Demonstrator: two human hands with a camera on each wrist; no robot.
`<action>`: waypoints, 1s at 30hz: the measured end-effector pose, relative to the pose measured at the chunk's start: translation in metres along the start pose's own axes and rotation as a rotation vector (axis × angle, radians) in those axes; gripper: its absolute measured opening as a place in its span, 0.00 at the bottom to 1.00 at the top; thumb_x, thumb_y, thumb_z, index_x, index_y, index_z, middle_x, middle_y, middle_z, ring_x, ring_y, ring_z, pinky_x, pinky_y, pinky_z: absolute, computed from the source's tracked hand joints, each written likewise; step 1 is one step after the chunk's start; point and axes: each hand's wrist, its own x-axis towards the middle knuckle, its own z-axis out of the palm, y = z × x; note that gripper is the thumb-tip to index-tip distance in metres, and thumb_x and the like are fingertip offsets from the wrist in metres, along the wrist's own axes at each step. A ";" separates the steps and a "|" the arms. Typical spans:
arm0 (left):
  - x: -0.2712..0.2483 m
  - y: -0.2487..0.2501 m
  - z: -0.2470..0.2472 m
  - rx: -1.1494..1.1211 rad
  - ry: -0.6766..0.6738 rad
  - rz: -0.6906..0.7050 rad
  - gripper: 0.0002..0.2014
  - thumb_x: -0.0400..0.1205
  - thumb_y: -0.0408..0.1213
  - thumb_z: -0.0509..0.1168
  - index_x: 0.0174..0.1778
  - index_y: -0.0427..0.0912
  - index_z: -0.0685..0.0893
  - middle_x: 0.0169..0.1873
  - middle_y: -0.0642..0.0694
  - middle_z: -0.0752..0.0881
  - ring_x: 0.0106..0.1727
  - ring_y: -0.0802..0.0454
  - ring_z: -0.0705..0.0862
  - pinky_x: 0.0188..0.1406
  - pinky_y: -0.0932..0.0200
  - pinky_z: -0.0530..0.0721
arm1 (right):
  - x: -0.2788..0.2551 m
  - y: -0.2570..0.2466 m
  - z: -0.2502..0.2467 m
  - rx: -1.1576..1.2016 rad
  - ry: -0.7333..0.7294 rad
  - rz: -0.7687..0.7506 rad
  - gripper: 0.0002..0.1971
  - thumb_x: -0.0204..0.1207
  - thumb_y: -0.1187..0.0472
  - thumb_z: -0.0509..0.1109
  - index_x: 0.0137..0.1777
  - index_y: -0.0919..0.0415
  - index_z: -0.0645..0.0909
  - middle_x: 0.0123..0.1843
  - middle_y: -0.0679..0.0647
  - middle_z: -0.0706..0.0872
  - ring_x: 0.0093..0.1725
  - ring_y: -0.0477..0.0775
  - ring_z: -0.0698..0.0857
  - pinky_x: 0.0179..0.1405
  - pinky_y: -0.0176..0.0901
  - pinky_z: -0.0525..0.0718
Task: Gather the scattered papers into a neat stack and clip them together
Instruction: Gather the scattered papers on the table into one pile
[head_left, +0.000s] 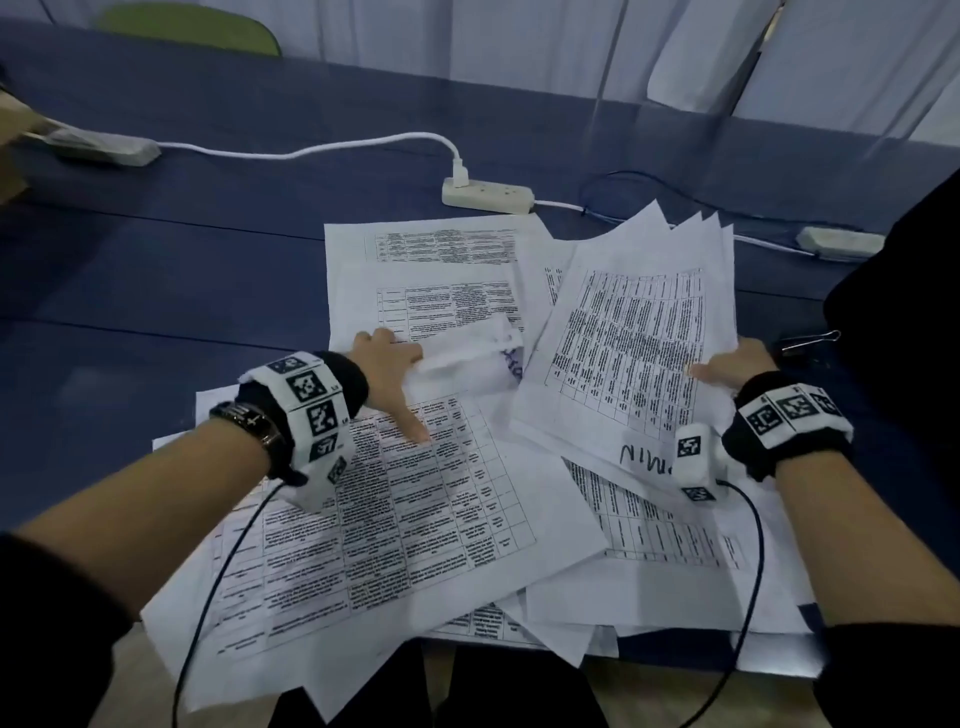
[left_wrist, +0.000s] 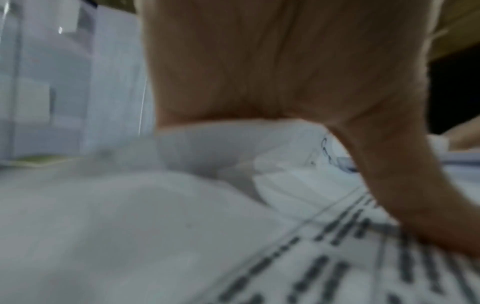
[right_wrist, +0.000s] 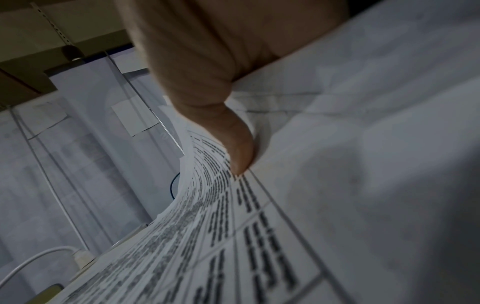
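Printed sheets with tables lie scattered and overlapping on the blue table (head_left: 156, 291). My right hand (head_left: 727, 364) pinches a fanned bunch of several sheets (head_left: 634, 338) by its right edge, thumb on top, and holds it raised above the pile; the right wrist view shows the thumb (right_wrist: 233, 139) pressing the curved sheets (right_wrist: 207, 236). My left hand (head_left: 389, 374) grips a crumpled sheet (head_left: 467, 343) at the pile's middle, with its thumb stretched onto a flat printed sheet (head_left: 405, 509). A black binder clip (head_left: 810, 343) lies on the table just right of my right hand.
A white power strip (head_left: 488, 195) with a plugged cable sits behind the papers, another strip (head_left: 839, 243) at the right and a third (head_left: 104, 148) far left. Some sheets hang over the table's near edge. White curtains (head_left: 623, 47) hang behind the table.
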 end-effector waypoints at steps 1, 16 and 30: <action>0.002 -0.001 -0.003 -0.002 0.011 -0.001 0.55 0.57 0.61 0.78 0.78 0.48 0.60 0.74 0.41 0.63 0.75 0.39 0.63 0.72 0.36 0.70 | 0.000 0.000 0.000 -0.002 0.002 -0.004 0.28 0.75 0.68 0.70 0.73 0.75 0.66 0.75 0.68 0.73 0.73 0.66 0.73 0.70 0.51 0.72; 0.035 -0.052 -0.066 -0.159 0.136 -0.087 0.45 0.74 0.45 0.72 0.81 0.34 0.55 0.82 0.40 0.57 0.83 0.43 0.58 0.80 0.51 0.58 | -0.003 0.005 -0.003 0.005 -0.068 -0.079 0.24 0.76 0.70 0.67 0.71 0.76 0.69 0.71 0.67 0.76 0.70 0.65 0.76 0.62 0.46 0.75; 0.062 -0.018 -0.052 0.224 0.073 0.096 0.27 0.76 0.44 0.69 0.70 0.36 0.76 0.67 0.41 0.82 0.68 0.44 0.79 0.67 0.52 0.74 | 0.004 0.016 -0.004 0.129 0.041 -0.125 0.19 0.72 0.72 0.69 0.64 0.73 0.77 0.64 0.69 0.82 0.61 0.63 0.82 0.57 0.46 0.77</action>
